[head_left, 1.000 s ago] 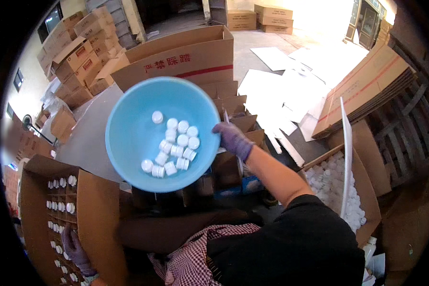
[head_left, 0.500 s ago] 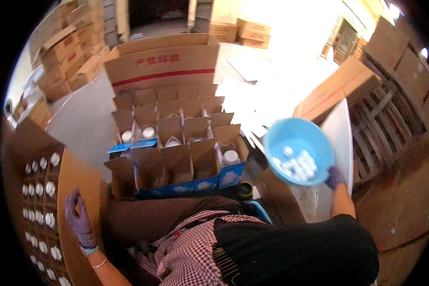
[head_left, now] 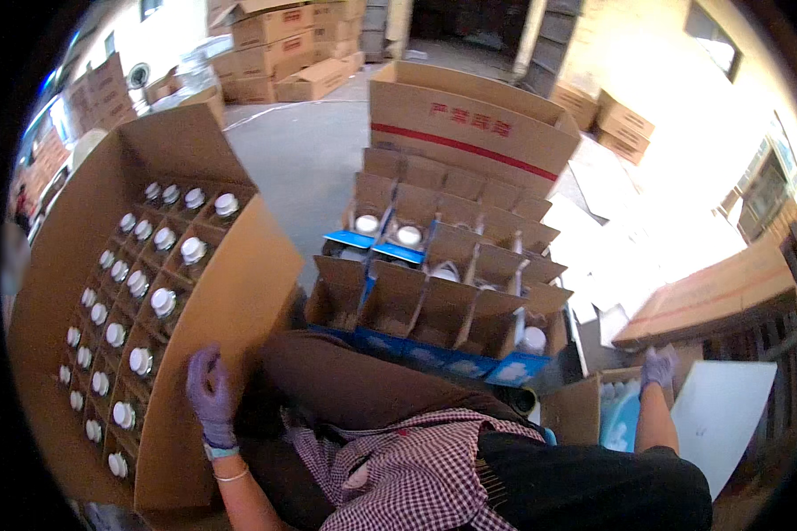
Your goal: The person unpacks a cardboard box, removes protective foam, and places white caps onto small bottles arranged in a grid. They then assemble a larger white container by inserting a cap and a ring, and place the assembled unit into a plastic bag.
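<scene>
My left hand [head_left: 210,396], in a purple-grey glove, is held beside the side wall of a large cardboard carton [head_left: 226,301], fingers loosely bent and apart, holding nothing. That carton has dividers, with white-capped bottles [head_left: 163,302] standing in many cells. Far to the right, my gloved right hand [head_left: 658,368] is closed at the rim of a light blue plastic basin [head_left: 625,423]; its fingertips are partly hidden. The basin sits low and tilted at an open cardboard box [head_left: 571,413], with white pieces visible near it.
Before me stand several open blue-printed boxes [head_left: 398,310], some with white-capped bottles inside, against a tall open carton [head_left: 469,124]. A white board [head_left: 722,420] leans at right, below a long carton [head_left: 708,296]. Stacked cartons [head_left: 274,53] stand at the back left.
My right hand has lowered the blue basin from the air to the open box at right. The view has turned left, showing more of the bottle carton. My left hand stays empty.
</scene>
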`<control>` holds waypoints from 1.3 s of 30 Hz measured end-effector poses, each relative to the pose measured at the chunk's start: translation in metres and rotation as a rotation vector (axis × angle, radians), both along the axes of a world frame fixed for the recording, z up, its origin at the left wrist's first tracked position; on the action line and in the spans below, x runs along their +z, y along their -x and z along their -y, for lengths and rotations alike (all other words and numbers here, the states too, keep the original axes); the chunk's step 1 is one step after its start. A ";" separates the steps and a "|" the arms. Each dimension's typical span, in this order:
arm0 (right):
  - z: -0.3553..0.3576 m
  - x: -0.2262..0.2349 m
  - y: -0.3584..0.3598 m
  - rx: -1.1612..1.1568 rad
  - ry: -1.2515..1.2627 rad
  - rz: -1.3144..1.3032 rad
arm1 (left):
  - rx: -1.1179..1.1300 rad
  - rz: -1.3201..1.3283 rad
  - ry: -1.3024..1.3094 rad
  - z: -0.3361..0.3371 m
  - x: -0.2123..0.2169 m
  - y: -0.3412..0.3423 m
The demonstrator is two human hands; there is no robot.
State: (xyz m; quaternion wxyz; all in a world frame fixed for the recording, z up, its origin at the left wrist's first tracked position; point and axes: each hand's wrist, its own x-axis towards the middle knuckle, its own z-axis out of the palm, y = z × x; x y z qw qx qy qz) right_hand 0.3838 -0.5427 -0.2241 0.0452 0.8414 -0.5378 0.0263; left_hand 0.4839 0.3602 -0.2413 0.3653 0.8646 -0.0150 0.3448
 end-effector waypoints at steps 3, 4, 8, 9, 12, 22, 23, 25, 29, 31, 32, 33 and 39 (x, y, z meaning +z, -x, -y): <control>-0.090 -0.040 -0.174 0.688 -0.058 0.905 | 0.051 -0.048 0.057 0.008 -0.007 0.025; -0.149 -0.043 -0.233 0.851 -0.163 0.816 | 0.083 -0.092 0.046 0.013 0.002 0.040; -0.364 -0.024 -0.369 1.406 -0.549 0.458 | 0.236 -0.220 0.027 0.023 0.025 0.095; -0.395 -0.030 -0.391 1.480 -0.688 0.390 | 0.285 -0.254 0.032 0.025 0.030 0.108; -0.434 -0.068 -0.459 1.596 -0.310 -0.444 | 0.460 -0.311 0.062 0.021 0.027 0.149; -0.452 -0.048 -0.516 1.438 -0.371 0.021 | 1.219 -0.567 0.328 0.092 0.005 0.374; -0.467 -0.060 -0.517 1.509 -0.439 -0.013 | 1.211 -0.475 0.311 0.086 -0.003 0.401; -0.515 -0.074 -0.497 1.772 -0.737 0.159 | 1.216 -0.547 0.142 0.083 0.051 0.329; -0.554 -0.204 -0.542 2.006 -1.069 -0.430 | 1.145 -0.524 -0.180 0.086 0.109 0.265; -0.522 -0.240 -0.598 2.751 -0.002 0.080 | 1.003 -0.472 -0.140 0.091 0.107 0.243; -0.502 -0.228 -0.628 2.375 -0.312 -0.032 | 0.936 -0.476 -0.125 0.096 0.117 0.243; -0.517 -0.192 -0.621 1.947 -0.574 -0.092 | 0.999 -0.442 -0.188 0.121 0.115 0.263; -0.522 -0.050 -0.571 1.801 -0.753 0.104 | 1.287 -0.491 0.002 0.192 0.084 0.336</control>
